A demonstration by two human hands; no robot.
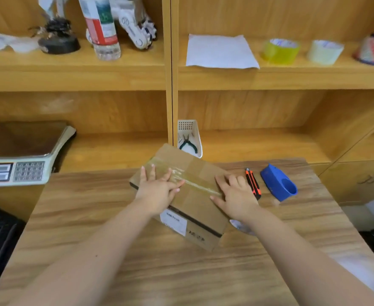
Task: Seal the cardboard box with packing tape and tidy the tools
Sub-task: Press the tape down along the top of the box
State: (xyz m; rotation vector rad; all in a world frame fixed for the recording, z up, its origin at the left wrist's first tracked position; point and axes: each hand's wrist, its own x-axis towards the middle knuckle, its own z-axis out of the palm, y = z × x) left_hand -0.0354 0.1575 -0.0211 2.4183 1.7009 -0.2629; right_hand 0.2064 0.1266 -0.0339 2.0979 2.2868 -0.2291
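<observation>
A closed cardboard box (194,202) lies skewed on the wooden table (137,261), with a strip of clear tape (190,181) along its top seam. My left hand (157,188) lies flat on the box's left part, fingers spread over the tape. My right hand (234,195) presses flat on the right end of the tape. An orange-and-black utility knife (253,183) lies just right of the box. A blue tape dispenser (278,183) sits beyond the knife. A clear tape roll (240,226) peeks out under my right wrist.
A weighing scale (22,160) stands at the left. A white bin holding pliers (189,140) sits behind the box. The upper shelf carries a paper sheet (220,51), a yellow tape roll (279,50), a clear tape roll (325,51) and a bottle (102,27).
</observation>
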